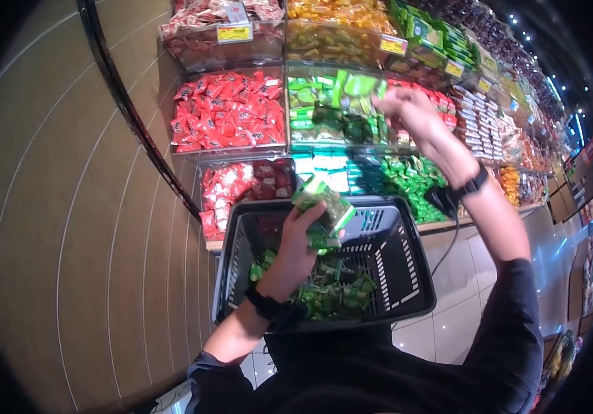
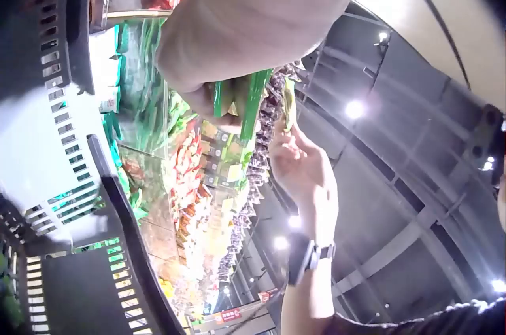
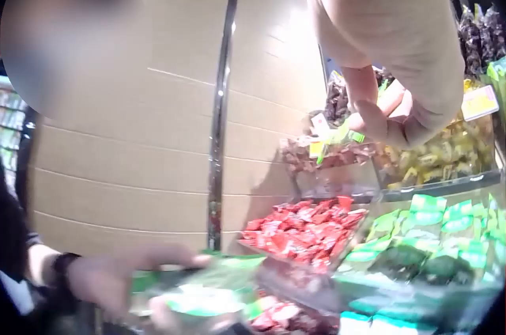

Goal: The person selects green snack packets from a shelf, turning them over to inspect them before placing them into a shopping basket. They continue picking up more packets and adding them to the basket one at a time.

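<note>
My left hand [image 1: 299, 243] grips green-and-clear snack packets [image 1: 325, 205] above the dark shopping basket [image 1: 417, 276]. In the left wrist view, the green packet edges [image 2: 251, 105] show beneath that hand. Over the bin of green packets [image 1: 303, 103], my right hand [image 1: 414, 114] pinches a green packet [image 1: 362, 86] by its edge. The right wrist view shows the right hand [image 3: 395, 58] with thumb and fingers together on a sliver of green packet [image 3: 336, 139]. Several green packets [image 1: 338, 293] lie in the basket's bottom.
Bins of red packets [image 1: 231, 110] stand left of the green ones, with yellow-wrapped items [image 1: 341, 21] above. Teal packets [image 1: 331, 169] and small green ones [image 1: 407, 179] fill the lower row. A beige wall [image 1: 83, 207] rises at the left.
</note>
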`<state>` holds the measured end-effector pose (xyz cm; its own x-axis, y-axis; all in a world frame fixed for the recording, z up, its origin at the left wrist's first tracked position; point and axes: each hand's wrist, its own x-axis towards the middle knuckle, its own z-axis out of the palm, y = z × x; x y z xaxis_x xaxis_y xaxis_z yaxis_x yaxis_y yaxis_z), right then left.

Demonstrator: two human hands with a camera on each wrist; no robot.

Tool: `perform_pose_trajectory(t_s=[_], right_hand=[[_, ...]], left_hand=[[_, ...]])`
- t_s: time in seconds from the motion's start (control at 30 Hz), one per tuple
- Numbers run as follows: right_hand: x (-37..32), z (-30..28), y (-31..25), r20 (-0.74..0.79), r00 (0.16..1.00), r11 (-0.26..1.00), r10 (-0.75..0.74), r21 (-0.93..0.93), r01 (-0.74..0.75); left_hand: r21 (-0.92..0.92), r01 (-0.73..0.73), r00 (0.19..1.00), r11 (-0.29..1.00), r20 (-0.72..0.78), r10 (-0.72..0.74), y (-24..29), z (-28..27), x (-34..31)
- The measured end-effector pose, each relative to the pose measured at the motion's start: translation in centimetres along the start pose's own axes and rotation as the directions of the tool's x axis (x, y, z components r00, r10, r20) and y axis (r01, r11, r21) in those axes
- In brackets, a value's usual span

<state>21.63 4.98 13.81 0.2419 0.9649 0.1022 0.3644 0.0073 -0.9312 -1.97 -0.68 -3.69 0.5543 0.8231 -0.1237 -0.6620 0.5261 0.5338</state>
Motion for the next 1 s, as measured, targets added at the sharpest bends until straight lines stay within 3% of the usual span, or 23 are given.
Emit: perform_pose_trajectory(t_s=[0.1,0.13,0.23,0.33,0.4,0.47,0.6,0.73,0.87,1.0], right_hand=[[11.3,1.8,1.4,-0.09,0.994,0.985,-0.055,-0.167,0.039],[15.1,3.0,2.8,-0.148,0.982,0.952,-0.116,-0.298,0.068],[20.3,6.1,4.6,-0.194,0.939,0.829,-0.283,-0.542,0.138],[24.7,8.2,7.6,-0.195,0.957,0.811,-0.212,-0.581,0.061],[24.9,9.3,7.0,-0.173,0.973,0.81,-0.153,-0.586,0.023],[25.2,10.4,6.5,-0.271,0.962,0.699,0.0,-0.688,-0.194],[27.4,11.3,6.5,-0.316,0.934,0.616,0.167,-0.706,-0.349],[27.4,11.8,7.0,-0.346,0.935,0.547,0.077,-0.77,-0.329],[25.8,13.0,7.0,-0.414,0.91,0.562,-0.01,-0.755,-0.338],[25.6,12.9,7.6,-0.347,0.934,0.534,-0.086,-0.807,-0.251]], left_hand=[[-0.02,0.043,0.998,0.999,-0.037,-0.044,0.2,-0.5,0.1],[-0.018,0.05,0.998,0.999,-0.041,-0.051,0.2,-0.7,0.1],[-0.019,0.051,0.998,0.999,-0.034,-0.051,0.9,-1.0,0.1],[-0.024,0.059,0.993,0.998,-0.098,-0.061,1.2,-1.2,-0.2],[-0.045,0.058,0.993,0.997,-0.097,-0.062,1.4,-1.6,-0.1],[-0.06,0.058,0.993,0.997,-0.098,-0.064,1.6,-1.7,-0.2],[-0.082,0.048,0.996,0.996,-0.066,-0.053,1.4,-1.5,-0.1],[-0.07,0.053,0.997,0.996,-0.045,-0.056,1.6,-1.0,-0.5],[-0.055,0.042,0.999,0.998,-0.023,-0.044,1.9,-0.7,-0.8],[-0.016,0.045,0.999,0.999,-0.009,-0.045,2.1,-0.8,-0.7]])
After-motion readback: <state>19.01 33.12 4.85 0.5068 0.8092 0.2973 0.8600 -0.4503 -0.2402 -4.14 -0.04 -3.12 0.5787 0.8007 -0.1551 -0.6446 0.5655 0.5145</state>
